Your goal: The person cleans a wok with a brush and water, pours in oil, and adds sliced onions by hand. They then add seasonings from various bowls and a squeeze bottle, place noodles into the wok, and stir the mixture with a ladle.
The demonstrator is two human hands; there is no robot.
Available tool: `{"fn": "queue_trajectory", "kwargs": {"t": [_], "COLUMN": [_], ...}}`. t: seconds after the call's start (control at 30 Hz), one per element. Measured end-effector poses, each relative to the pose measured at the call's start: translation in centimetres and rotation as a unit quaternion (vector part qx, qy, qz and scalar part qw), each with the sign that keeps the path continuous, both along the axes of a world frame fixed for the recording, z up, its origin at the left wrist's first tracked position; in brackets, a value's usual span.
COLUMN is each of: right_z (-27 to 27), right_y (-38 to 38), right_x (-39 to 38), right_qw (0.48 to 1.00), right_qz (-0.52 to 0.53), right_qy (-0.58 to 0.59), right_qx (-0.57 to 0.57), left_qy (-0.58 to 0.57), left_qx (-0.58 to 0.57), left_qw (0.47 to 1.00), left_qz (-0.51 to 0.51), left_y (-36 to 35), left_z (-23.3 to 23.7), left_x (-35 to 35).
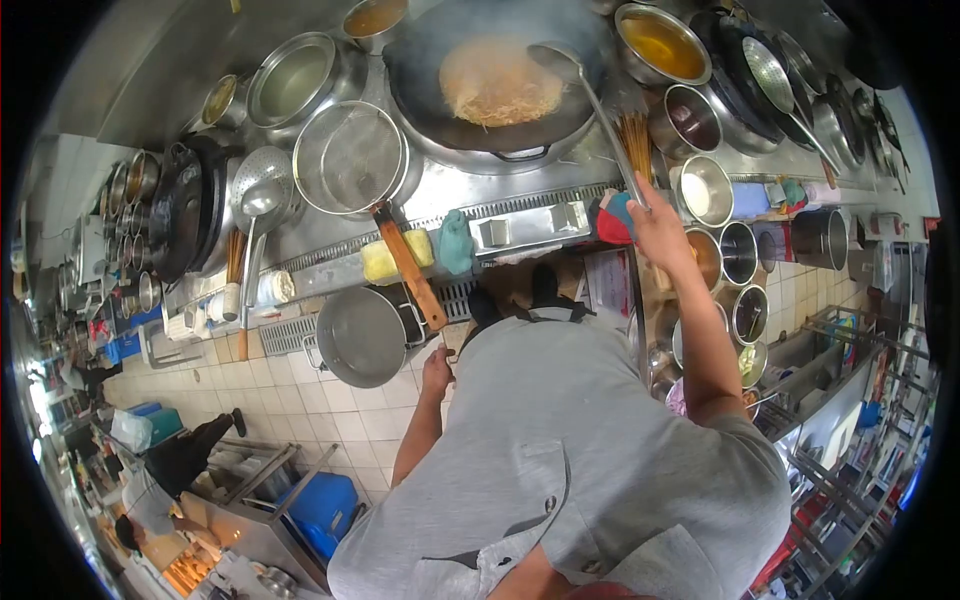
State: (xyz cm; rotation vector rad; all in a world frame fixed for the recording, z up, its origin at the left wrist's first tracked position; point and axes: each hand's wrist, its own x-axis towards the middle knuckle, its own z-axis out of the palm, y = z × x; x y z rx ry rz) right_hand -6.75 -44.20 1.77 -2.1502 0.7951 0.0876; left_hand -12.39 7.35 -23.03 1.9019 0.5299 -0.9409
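Note:
My right hand point(660, 225) is closed round the handle of a long metal ladle point(607, 125). The bowl of the ladle rests at the right side of a heap of noodles point(502, 85) in a large dark wok point(420, 110). Steam rises over the wok and blurs its far side. My left hand point(437, 372) hangs low with its fingers curled, close to the side handle of a grey pot point(362, 340). Whether it grips anything I cannot make out. Just above it ends the wooden handle of a round mesh strainer point(350, 158).
Left of the wok stand a metal pot of liquid point(292, 85) and a perforated skimmer point(262, 172). On the right are a bowl of oil point(662, 45) and several seasoning containers point(706, 190). Cloths point(456, 242) lie along the stove's edge. Another person point(150, 500) works behind, at lower left.

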Motion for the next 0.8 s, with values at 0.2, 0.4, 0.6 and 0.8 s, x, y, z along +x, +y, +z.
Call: {"fn": "queue_trajectory", "kwargs": {"t": [0.2,0.4,0.6,0.8], "right_z": [0.4,2.9,3.8,-2.8], "right_y": [1.7,1.9,3.3,1.6], "right_x": [0.3,-1.3,2.1,8.5], "right_qw": [0.973,0.971,0.99,0.966], "right_qz": [-0.046,-0.023,0.067,0.193], "right_qy": [-0.004,0.013,0.047,-0.09], "right_qx": [0.225,0.239,0.118,-0.144], "left_qy": [-0.013,-0.006,0.021,0.042], "left_qx": [0.024,0.024,0.015,-0.009], "left_qw": [0.999,0.999,1.0,0.999], "left_qz": [-0.032,-0.027,0.004,0.02], "left_y": [-0.5,0.6,0.7,0.4], "left_z": [1.4,1.0,0.2,0.4], "left_x": [-0.2,-0.7,-0.3,0.4]}}
